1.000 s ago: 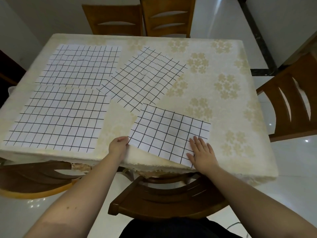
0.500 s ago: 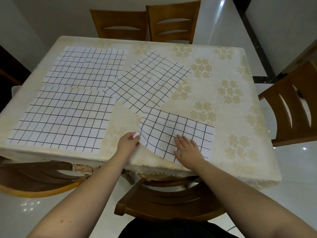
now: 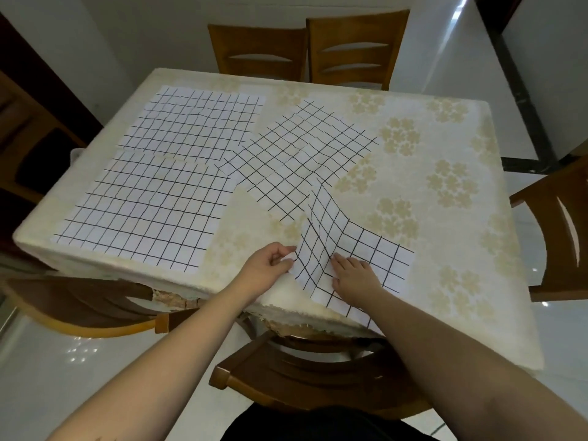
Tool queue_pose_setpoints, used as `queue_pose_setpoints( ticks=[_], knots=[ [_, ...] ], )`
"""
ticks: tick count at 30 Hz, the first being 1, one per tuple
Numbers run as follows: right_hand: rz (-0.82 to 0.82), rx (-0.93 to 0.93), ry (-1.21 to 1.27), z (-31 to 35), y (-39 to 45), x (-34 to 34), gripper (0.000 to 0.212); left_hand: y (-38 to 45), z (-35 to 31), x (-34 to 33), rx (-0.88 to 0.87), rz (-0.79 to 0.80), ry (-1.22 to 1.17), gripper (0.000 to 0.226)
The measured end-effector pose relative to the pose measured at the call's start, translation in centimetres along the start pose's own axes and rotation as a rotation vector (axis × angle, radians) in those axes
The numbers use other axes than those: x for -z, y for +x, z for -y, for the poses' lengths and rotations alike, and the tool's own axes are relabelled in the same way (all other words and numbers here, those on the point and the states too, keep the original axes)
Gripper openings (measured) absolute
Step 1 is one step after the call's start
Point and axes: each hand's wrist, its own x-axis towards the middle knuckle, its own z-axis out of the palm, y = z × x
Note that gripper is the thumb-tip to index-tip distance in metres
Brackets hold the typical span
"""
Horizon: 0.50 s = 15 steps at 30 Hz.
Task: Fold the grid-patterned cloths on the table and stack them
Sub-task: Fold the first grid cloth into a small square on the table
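Note:
Several white cloths with black grid lines lie on the table. The nearest cloth sits at the front edge, its left side raised off the table and curling over to the right. My left hand pinches that cloth's left corner. My right hand lies flat on the cloth's middle, fingers spread, pressing it down. A tilted cloth lies just behind it. Two more cloths lie flat on the left: one at the front left and one at the back left.
The table wears a cream tablecloth with pale flower prints. Wooden chairs stand around it: two at the far side, one at the right, one at the left front and one right under me.
My left hand has lifted the near cloth's left corner and carried it up and rightward. My right hand slid left toward the cloth's middle. The other cloths stayed put.

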Motion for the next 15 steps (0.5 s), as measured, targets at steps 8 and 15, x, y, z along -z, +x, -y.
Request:
queue_pose_setpoints(
  ticks=[8,15],
  knots=[
    [-0.144,-0.107,0.506,-4.2,-1.7,0.4,0.048,-1.1,-1.3,-4.9,-0.049,0.083,0.110,0.013],
    [-0.234,-0.361,1.164,-8.6,-4.7,0.4,0.037,-1.6,-2.4,-10.0,-0.082,0.155,0.181,0.018]
  ],
)
